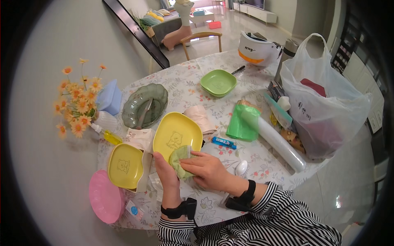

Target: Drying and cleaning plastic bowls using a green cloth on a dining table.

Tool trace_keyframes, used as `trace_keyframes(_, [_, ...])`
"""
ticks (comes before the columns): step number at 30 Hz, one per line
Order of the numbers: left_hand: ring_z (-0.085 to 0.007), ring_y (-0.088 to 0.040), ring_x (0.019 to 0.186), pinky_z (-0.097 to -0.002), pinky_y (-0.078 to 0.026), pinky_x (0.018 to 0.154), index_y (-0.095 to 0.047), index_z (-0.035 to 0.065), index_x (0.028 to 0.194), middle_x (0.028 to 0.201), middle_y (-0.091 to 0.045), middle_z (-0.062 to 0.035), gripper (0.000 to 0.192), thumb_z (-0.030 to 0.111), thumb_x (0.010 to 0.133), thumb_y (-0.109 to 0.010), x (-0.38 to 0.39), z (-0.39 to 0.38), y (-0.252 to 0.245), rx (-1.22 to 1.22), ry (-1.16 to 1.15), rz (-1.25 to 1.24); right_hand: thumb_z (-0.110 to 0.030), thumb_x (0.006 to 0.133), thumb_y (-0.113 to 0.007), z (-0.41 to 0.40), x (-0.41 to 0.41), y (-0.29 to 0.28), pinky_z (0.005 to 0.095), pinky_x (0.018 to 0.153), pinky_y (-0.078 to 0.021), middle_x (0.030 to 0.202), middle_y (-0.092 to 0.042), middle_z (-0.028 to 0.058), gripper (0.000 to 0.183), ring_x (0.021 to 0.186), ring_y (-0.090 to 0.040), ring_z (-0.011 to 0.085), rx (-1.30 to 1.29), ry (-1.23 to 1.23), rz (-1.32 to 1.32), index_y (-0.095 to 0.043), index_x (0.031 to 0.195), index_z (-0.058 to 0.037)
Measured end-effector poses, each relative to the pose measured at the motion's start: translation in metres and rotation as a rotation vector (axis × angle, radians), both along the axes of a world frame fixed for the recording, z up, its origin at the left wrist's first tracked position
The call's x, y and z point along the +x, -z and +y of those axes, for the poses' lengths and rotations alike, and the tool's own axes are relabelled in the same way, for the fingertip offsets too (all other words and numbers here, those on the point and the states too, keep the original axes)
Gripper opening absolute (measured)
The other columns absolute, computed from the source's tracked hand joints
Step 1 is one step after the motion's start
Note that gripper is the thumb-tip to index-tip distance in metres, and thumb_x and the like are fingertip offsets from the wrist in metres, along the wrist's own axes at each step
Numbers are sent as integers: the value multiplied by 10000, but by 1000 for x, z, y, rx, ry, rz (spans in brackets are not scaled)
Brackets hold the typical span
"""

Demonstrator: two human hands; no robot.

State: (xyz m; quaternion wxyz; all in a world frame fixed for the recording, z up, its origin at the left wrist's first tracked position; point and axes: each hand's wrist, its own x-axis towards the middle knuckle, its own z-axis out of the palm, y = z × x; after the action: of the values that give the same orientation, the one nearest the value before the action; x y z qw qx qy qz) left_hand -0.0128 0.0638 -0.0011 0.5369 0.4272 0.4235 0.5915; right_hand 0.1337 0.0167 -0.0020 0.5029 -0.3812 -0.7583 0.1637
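Note:
My left hand (167,172) holds a yellow plate (178,127) with a bear drawing, its thumb at the lower left rim. The plate is tilted, its face towards me. With my right hand (206,169) I press a folded green cloth (179,163) against the plate's lower part. Left of my hands, another yellow plate (123,166) with a bear drawing stands in a cream holder (144,175). A green plate (218,81) sits farther back on the table.
A floral tablecloth (212,209) covers the table. Left are a pink bowl (105,196), a spray bottle (111,137), flowers (81,106) and a glass dish (130,106) with a knife. Right are a plastic-film roll (283,146), green bags (243,123), a plastic bag (323,123) and a helmet (257,50).

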Motion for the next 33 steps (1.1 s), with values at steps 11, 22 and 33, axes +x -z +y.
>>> trace_keyframes(11, [-201,-525,1203,-343,-418,1002,-407,17,1381,1325,-522,-125,723,612,990,-283,-22,3,-18,-79,62,54,-31,605,-715,20,27,7,493,1036,-408,993,-705,4,341,971,-655,175,186,186,-234,-720,929,-137])
trace_keyframes(22, [-230,-514,1174,-335,-410,993,-393,-37,1360,1329,-493,-141,593,442,1010,-410,15,-16,11,155,31,286,-1,648,-686,-2,5,-2,402,919,-520,1064,-690,82,401,951,-658,263,119,97,-10,-662,1046,-35])
trace_keyframes(33, [-264,-543,1182,-359,-436,990,-411,-37,1349,1328,-515,-165,689,548,1019,-257,2,-2,2,174,-63,123,21,645,-636,17,12,10,501,1072,-381,1035,-693,69,461,1036,-639,235,151,167,-161,-679,1089,-94])
